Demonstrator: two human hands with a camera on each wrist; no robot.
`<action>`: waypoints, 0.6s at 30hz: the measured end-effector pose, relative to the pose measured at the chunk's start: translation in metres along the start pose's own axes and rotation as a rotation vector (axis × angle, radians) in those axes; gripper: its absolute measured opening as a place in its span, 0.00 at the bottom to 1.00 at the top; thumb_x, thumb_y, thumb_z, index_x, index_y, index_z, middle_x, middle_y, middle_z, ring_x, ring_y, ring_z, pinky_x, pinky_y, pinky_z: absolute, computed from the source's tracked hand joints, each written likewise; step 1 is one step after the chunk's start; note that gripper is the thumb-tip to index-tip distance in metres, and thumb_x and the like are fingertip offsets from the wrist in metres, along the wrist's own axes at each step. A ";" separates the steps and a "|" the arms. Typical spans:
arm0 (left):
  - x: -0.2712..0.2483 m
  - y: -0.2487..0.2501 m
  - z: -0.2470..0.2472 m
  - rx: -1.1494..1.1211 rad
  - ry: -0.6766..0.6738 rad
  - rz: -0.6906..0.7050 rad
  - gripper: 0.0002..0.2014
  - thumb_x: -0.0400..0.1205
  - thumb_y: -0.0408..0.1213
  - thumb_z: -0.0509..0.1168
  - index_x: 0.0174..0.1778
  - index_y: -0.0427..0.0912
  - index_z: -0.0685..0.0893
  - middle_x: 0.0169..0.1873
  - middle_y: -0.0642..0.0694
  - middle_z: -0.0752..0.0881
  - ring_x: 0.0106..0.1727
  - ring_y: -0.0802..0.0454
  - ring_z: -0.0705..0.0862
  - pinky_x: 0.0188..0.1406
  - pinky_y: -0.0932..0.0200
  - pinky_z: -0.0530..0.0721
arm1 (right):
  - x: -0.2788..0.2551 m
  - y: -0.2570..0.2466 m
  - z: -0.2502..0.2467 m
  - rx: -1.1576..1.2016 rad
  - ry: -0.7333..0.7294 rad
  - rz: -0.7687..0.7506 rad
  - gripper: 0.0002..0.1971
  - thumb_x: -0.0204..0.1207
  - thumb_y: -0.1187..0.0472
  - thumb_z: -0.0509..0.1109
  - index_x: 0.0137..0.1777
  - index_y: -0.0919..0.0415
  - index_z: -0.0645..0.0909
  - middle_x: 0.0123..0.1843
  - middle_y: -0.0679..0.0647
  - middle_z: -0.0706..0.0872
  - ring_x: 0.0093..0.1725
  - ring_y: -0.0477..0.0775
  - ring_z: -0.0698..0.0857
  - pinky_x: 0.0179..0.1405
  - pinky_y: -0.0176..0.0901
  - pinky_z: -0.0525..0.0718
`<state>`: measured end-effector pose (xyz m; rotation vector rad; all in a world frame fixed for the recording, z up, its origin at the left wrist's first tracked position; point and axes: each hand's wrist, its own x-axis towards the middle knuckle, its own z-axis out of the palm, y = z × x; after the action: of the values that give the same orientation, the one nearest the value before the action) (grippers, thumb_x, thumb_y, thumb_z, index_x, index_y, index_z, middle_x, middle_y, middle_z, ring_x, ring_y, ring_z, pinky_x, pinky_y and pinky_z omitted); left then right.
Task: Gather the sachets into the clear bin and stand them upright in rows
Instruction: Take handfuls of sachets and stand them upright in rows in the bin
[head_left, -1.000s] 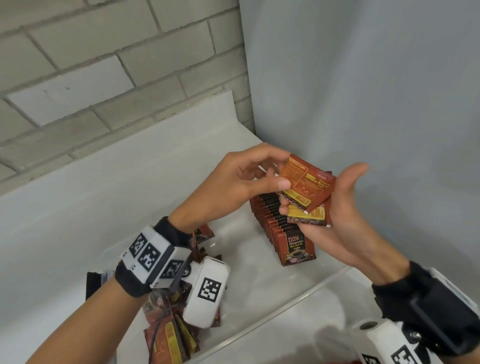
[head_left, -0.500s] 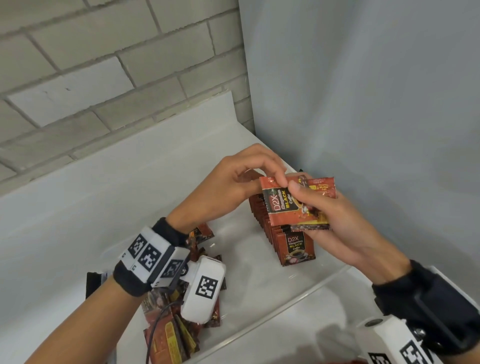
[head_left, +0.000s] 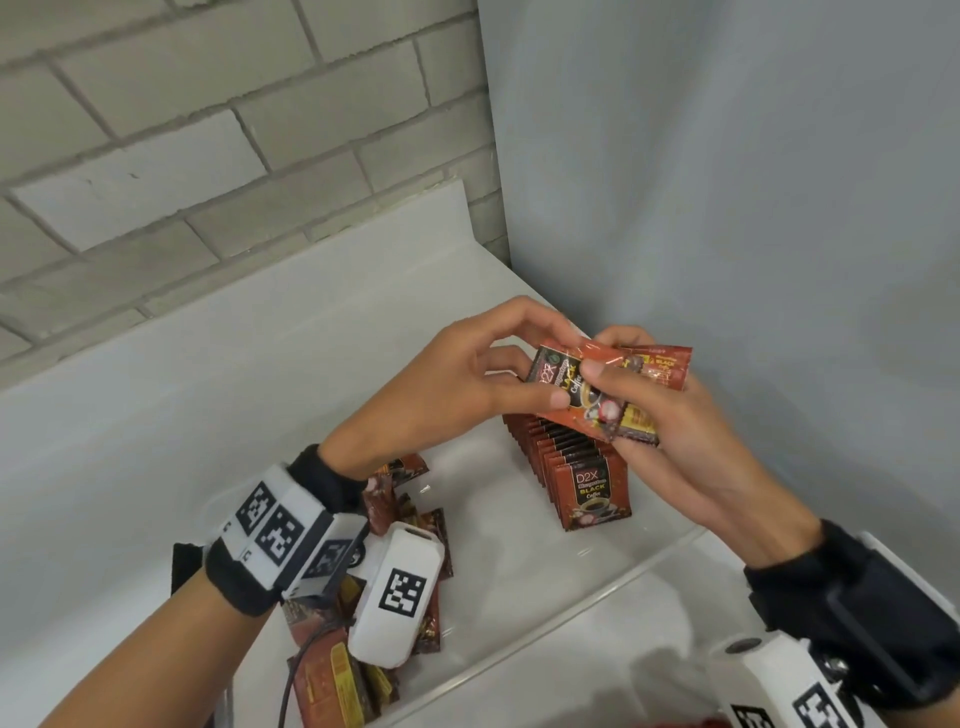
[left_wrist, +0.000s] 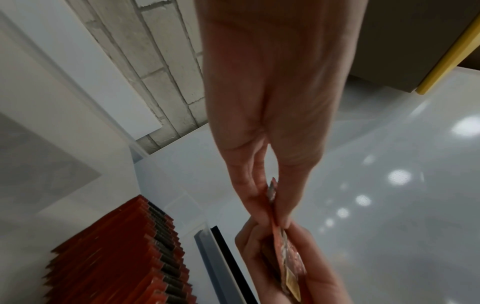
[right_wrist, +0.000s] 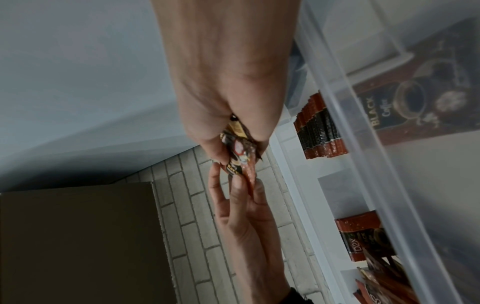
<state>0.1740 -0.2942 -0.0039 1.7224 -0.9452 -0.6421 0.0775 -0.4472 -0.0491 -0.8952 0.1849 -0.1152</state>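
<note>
My right hand holds a small stack of red-and-black coffee sachets above the clear bin, with its thumb across the front one. My left hand pinches the left edge of that front sachet. The pinch shows edge-on in the left wrist view, and in the right wrist view the stack sits between both hands. Below the hands, a row of upright sachets stands at the bin's right side. Loose sachets lie heaped at its left end, partly hidden by my left wrist.
The bin sits on a white shelf in a corner. A brick wall is behind and a grey panel to the right. A black object lies left of the bin. The bin floor between heap and row is bare.
The left hand turned a sachet from back side up to front side out and laid it on the right hand's stack. The right thumb now lies across it.
</note>
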 end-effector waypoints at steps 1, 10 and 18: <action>0.000 0.000 -0.001 0.006 -0.005 0.005 0.13 0.75 0.27 0.73 0.55 0.41 0.84 0.55 0.45 0.85 0.53 0.31 0.83 0.56 0.40 0.85 | 0.000 0.000 0.000 0.001 -0.010 -0.005 0.12 0.67 0.67 0.71 0.49 0.55 0.78 0.49 0.60 0.90 0.47 0.56 0.89 0.42 0.44 0.88; 0.000 -0.017 0.003 0.250 -0.258 0.071 0.13 0.79 0.27 0.70 0.59 0.38 0.89 0.50 0.40 0.85 0.50 0.45 0.85 0.55 0.44 0.83 | 0.001 -0.002 -0.002 0.113 0.178 -0.281 0.13 0.68 0.64 0.72 0.51 0.54 0.76 0.35 0.48 0.82 0.36 0.45 0.83 0.42 0.36 0.84; 0.010 -0.053 0.041 0.745 -0.381 0.385 0.13 0.78 0.32 0.67 0.58 0.37 0.88 0.40 0.38 0.79 0.42 0.55 0.73 0.43 0.69 0.71 | 0.001 -0.001 0.000 0.092 0.217 -0.315 0.10 0.69 0.59 0.70 0.49 0.52 0.77 0.31 0.45 0.82 0.35 0.43 0.82 0.43 0.34 0.83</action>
<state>0.1631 -0.3153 -0.0677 1.9887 -1.9086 -0.3807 0.0780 -0.4480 -0.0480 -0.8141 0.2377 -0.5112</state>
